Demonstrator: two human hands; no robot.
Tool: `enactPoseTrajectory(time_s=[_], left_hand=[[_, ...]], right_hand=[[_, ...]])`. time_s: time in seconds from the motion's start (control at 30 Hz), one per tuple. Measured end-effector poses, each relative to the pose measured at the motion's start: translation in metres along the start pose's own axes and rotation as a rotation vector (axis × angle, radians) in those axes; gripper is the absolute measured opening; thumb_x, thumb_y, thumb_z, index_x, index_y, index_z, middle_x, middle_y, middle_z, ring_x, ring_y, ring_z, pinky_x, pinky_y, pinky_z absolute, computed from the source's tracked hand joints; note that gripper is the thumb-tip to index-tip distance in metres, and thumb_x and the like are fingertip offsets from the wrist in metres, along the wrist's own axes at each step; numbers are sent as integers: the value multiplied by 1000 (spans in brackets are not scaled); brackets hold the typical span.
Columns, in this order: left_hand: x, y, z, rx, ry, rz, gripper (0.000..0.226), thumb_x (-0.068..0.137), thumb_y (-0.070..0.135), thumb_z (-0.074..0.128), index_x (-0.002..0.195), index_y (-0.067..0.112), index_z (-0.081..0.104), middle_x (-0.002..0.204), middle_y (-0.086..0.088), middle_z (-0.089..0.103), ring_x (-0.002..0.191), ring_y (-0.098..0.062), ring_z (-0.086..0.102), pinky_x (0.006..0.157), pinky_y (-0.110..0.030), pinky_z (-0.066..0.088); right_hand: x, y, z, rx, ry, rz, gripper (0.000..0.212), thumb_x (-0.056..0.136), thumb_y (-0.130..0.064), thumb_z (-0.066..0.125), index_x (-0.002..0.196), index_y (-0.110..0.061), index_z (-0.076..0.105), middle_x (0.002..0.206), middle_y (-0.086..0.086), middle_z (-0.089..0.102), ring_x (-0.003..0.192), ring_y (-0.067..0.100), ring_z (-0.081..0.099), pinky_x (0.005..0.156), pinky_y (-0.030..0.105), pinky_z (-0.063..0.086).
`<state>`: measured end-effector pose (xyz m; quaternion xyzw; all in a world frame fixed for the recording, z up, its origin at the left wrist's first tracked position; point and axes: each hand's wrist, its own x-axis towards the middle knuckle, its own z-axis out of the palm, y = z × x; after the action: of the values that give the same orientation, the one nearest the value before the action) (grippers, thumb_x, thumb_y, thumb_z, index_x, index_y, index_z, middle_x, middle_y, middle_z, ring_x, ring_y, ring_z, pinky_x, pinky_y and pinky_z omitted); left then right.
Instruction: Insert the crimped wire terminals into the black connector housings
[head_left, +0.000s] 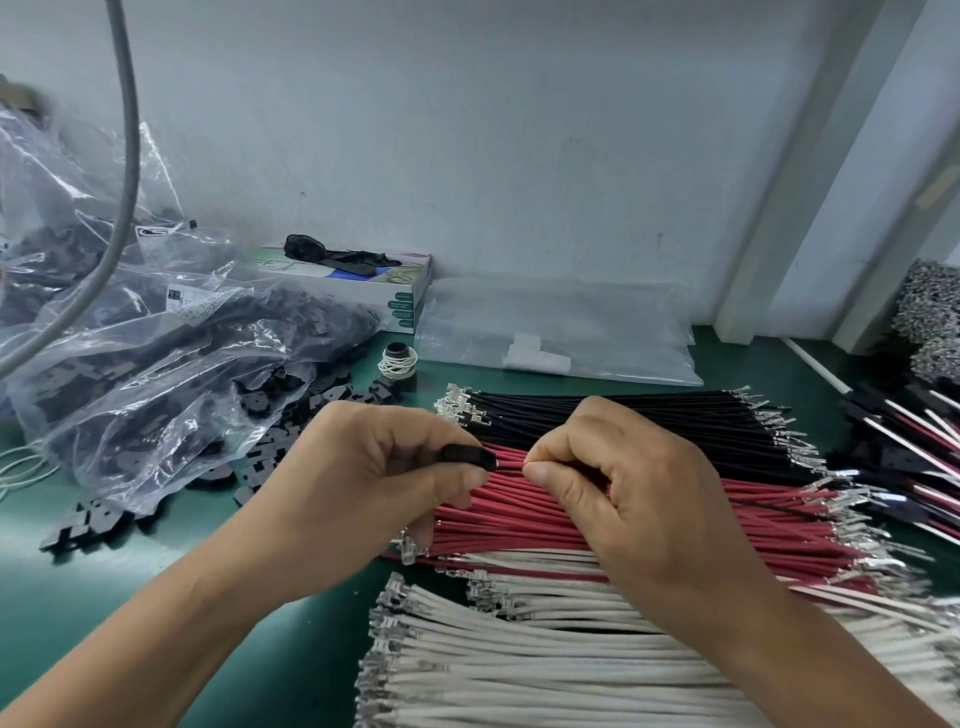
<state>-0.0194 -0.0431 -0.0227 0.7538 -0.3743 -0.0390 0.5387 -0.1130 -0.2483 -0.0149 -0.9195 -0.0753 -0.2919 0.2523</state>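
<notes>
Black plastic, a connector housing (466, 457), sits pinched between thumb and curled fingers of the left hand (374, 467), held above the red wires (571, 519) at the middle of the green bench mat (130, 597). Most of the housing is hidden by the fingers; I see only its right end. From my remote seat I watch the right hand (623, 483) pinch one red wire (511, 461) at thumb and forefinger tips, its near end meeting the housing mouth; the terminal itself I cannot make out. Black wires (623, 415) lie behind the hands, white wires (519, 665) in front, cut off by the lower edge. To the left, loose housings (93, 525) spill from clear bags (130, 364) whose contents blur together. A boxed carton (374, 280) stands by the wall, beside a flat clear bag (561, 332) and a small spool (399, 364). More wiring (909, 426) runs off at right, indistinct.
</notes>
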Motion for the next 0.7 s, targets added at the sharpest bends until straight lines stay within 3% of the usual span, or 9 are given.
enactPoseTrajectory(time_s=[0.13, 0.27, 0.43, 0.57, 0.63, 0.7], left_hand=[[1, -5, 0, -170, -41, -72, 14, 84, 32, 78, 90, 19, 80, 73, -8, 75, 47, -15, 64, 42, -23, 47], [2, -10, 3, -203, -54, -66, 28, 82, 43, 80, 91, 17, 80, 71, -10, 73, 48, -16, 63, 43, -24, 47], [3, -9, 6, -247, -57, -60, 23, 81, 43, 79, 91, 22, 80, 72, -9, 73, 47, -16, 62, 42, -24, 46], [4, -9, 7, -285, -28, -39, 16, 84, 35, 80, 92, 21, 80, 74, -12, 74, 45, -17, 60, 41, -21, 44], [3, -9, 8, -281, 8, -37, 12, 84, 32, 80, 90, 21, 80, 73, -11, 74, 44, -17, 59, 40, -19, 43], [3, -10, 7, -250, 67, -41, 9, 83, 29, 79, 88, 22, 80, 70, -9, 74, 44, -15, 58, 40, -16, 41]], right_hand=[[-1, 1, -1, 57, -7, -1, 17, 92, -37, 60, 84, -26, 70, 81, -16, 59, 80, 10, 60, 67, 29, 48], [-2, 0, 0, 63, -2, -4, 17, 93, -35, 60, 83, -24, 70, 79, -16, 57, 78, 9, 59, 67, 24, 46], [-2, -1, 0, 36, 2, -13, 15, 92, -35, 61, 84, -27, 70, 79, -19, 55, 77, 6, 58, 65, 22, 46], [5, -1, -18, -195, 20, -52, 15, 94, -42, 65, 83, -33, 70, 80, -20, 55, 77, 3, 53, 64, 16, 39], [6, -10, -26, -282, 56, -94, 11, 91, -37, 71, 83, -28, 70, 85, -17, 54, 81, 6, 49, 66, 19, 40], [2, -25, -29, -239, -18, -136, 11, 87, -41, 71, 82, -32, 68, 89, -17, 53, 84, 7, 51, 68, 25, 45]])
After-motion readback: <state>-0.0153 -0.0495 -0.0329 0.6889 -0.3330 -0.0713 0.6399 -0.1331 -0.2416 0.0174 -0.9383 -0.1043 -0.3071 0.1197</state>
